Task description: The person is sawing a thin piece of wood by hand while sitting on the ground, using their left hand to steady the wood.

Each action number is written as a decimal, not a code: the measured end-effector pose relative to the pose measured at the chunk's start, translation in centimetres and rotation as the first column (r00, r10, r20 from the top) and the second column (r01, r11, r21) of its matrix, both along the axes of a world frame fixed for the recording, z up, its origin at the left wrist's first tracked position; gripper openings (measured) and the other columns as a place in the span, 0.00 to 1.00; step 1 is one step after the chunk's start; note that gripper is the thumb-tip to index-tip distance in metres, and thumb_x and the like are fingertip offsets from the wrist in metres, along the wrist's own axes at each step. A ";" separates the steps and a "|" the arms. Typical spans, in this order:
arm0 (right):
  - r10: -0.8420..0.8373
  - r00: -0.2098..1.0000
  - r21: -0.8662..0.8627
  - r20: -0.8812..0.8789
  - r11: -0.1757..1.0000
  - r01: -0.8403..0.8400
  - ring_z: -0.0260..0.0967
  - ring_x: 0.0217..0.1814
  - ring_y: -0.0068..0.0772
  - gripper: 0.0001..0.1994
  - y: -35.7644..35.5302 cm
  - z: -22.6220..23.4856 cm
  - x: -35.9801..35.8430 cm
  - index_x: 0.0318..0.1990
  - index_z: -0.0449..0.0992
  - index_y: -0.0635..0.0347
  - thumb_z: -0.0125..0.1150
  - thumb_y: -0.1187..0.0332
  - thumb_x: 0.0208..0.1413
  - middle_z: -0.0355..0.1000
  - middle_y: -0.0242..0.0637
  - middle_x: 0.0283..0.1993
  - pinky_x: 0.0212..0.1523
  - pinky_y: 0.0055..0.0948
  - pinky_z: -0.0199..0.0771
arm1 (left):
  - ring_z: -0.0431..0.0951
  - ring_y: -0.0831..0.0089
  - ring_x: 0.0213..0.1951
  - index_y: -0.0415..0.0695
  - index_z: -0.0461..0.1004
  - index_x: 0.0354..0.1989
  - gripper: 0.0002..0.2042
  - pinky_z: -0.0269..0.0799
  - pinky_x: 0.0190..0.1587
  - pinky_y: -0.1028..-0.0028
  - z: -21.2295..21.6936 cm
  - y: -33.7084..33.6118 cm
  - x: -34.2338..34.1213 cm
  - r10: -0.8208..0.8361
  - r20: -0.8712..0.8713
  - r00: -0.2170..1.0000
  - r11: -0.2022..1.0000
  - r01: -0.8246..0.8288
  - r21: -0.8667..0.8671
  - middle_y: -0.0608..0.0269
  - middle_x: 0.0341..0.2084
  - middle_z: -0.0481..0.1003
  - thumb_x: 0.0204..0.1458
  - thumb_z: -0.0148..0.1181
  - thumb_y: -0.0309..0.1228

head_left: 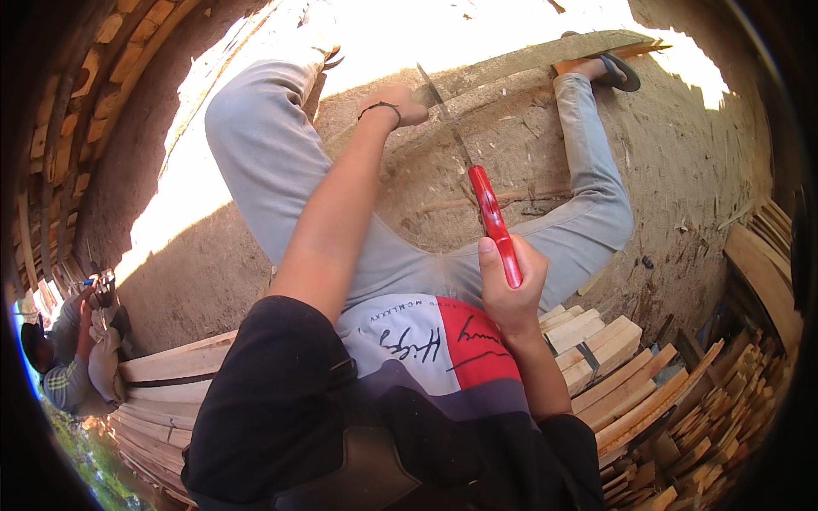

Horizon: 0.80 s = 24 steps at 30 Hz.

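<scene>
My right hand (514,289) is wrapped round the red handle of a hand saw (492,217), low in front of my lap. The saw's narrow dark blade points away from me, seen almost edge-on, and crosses a long wooden board (520,64) near its left part. Just left of the blade, my left hand (402,106) is closed on the board, with its fingertips mostly hidden. The board slants up to the right, where my sandalled foot (601,70) rests against it. Whether the teeth are cutting into the wood cannot be made out.
Stacked timber (601,349) lies behind me on the right, with scrap pieces (707,417) beyond. More long planks (175,375) are at the left. Another person (81,353) sits at the far left. The dirt floor (682,170) holds scattered chips.
</scene>
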State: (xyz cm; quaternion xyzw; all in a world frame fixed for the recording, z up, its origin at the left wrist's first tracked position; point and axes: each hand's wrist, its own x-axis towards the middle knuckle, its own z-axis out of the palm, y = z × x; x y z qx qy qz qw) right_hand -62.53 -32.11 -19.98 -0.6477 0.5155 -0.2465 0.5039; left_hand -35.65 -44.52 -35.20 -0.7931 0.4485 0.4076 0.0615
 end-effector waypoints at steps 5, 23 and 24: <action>-0.052 0.998 0.088 0.019 0.995 0.051 0.56 0.20 0.21 0.15 -0.4 1.3 -1.1 0.24 0.69 0.63 0.62 0.66 0.62 0.60 0.28 0.18 0.22 0.28 0.55 | 0.81 0.61 0.36 0.37 0.81 0.34 0.18 0.77 0.38 0.66 0.6 0.5 -0.3 -0.034 0.004 0.999 0.999 0.034 -0.016 0.47 0.33 0.80 0.38 0.57 0.36; -0.117 0.776 0.036 0.620 0.992 0.121 0.52 0.17 0.20 0.20 -2.6 6.0 -2.6 0.31 0.66 0.65 0.54 0.55 0.66 0.59 0.33 0.21 0.20 0.22 0.51 | 0.81 0.57 0.43 0.34 0.77 0.48 0.27 0.78 0.45 0.62 -1.0 1.4 -0.6 -0.055 -0.049 0.997 0.989 0.048 -0.141 0.43 0.41 0.79 0.39 0.58 0.40; -0.184 0.748 0.117 0.637 0.983 0.142 0.52 0.16 0.19 0.19 -2.6 5.4 -2.4 0.30 0.66 0.65 0.55 0.57 0.66 0.58 0.32 0.19 0.19 0.22 0.51 | 0.81 0.57 0.42 0.34 0.77 0.47 0.27 0.77 0.45 0.63 -1.2 1.4 -0.8 -0.050 -0.055 0.997 0.985 0.040 -0.170 0.43 0.40 0.79 0.39 0.59 0.40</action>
